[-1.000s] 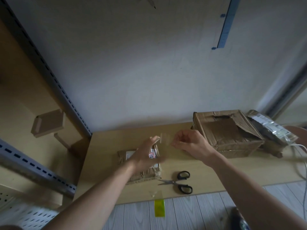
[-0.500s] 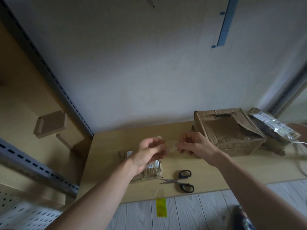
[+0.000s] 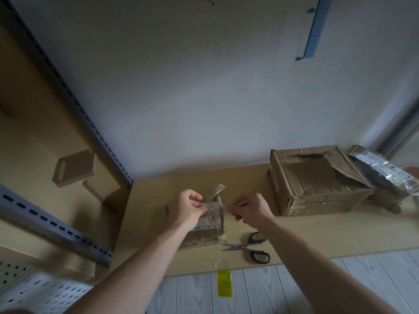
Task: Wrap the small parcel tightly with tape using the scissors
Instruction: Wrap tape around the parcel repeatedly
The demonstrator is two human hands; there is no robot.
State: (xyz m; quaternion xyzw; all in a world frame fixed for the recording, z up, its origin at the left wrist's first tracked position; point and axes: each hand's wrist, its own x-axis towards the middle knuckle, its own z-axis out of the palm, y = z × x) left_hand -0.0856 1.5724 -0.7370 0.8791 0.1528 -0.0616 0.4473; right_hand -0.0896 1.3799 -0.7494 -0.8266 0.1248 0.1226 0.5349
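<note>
The small parcel point(image 3: 204, 234) sits toward the desk's point(image 3: 317, 241) front-left corner, with the scissors point(image 3: 248, 249) lying just right of it by the front edge. It looks light, a crumpled cardboard thing, stiff enough to press against. The clear tape point(image 3: 215, 203) is the awkward part: thin, floppy and sticky, apt to curl onto itself, so I'd hold it by its 2 ends, pulled taut. Both forearms reach forward over the parcel. The left hand point(image 3: 187, 208) pinches 1 end with curled fingers, and the right hand point(image 3: 248, 209) pinches the other, knuckles up.
</note>
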